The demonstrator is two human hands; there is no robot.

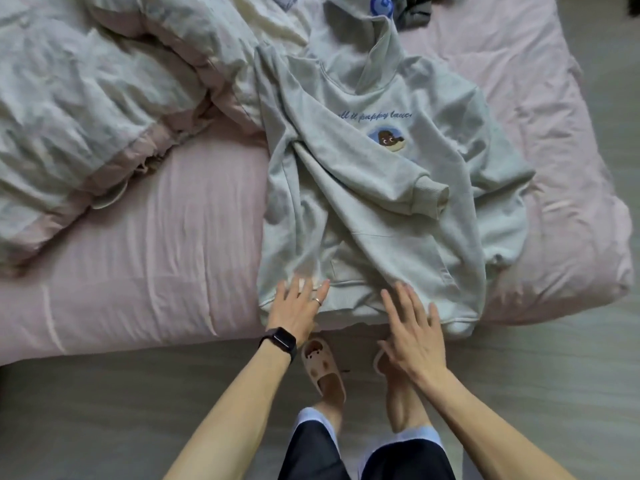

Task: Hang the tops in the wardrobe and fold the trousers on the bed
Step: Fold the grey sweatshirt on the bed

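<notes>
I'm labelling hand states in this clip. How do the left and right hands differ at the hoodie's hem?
The left hand wears a black watch and a ring; the right hand is bare. The left hand lies at one corner of the hoodie hem; the right hand is further along it, mostly past the bed's edge. The right hand is more blurred than the left hand. Both are open and spread, reaching onto the hem.
</notes>
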